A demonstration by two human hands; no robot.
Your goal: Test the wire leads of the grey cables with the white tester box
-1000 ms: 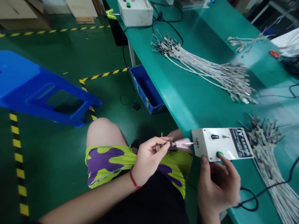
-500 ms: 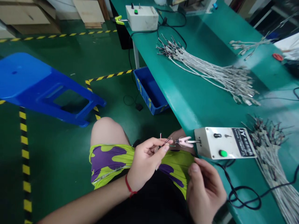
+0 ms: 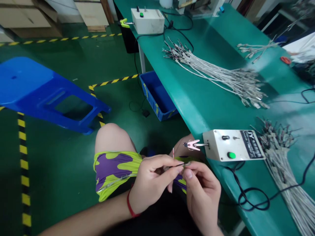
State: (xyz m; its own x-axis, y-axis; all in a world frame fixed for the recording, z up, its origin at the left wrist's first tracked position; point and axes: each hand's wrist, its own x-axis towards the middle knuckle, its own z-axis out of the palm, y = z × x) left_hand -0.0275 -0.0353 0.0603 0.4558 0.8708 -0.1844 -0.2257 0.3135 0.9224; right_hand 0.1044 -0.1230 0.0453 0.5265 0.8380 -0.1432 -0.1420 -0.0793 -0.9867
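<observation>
My left hand (image 3: pixel 154 182) is closed in a pinch on thin cable wires (image 3: pixel 180 164), dark ones lying between thumb and forefinger. One red-and-white wire (image 3: pixel 173 152) stands up apart from them, behind the fingers. Fingertips of my right hand (image 3: pixel 203 193) meet the left ones and pinch the free ends of the dark wires; the exact tips are mostly covered. Just beyond both hands, a pink clip (image 3: pixel 192 145) sticks out on a metal rod from a white box (image 3: pixel 232 146) with a green button, and nothing shows in its jaws.
Bundles of grey cables lie on the green table (image 3: pixel 194 108): one farther back (image 3: pixel 214 70), another at right (image 3: pixel 283 160). A black cord (image 3: pixel 253 206) loops near the table edge. A second white box (image 3: pixel 149 21), blue bin (image 3: pixel 159 98) and blue stool (image 3: pixel 49 88) stand around.
My right hand has moved left and up from beside the table edge to meet my left hand at the wires. The wire ends have dropped away from the pink clip.
</observation>
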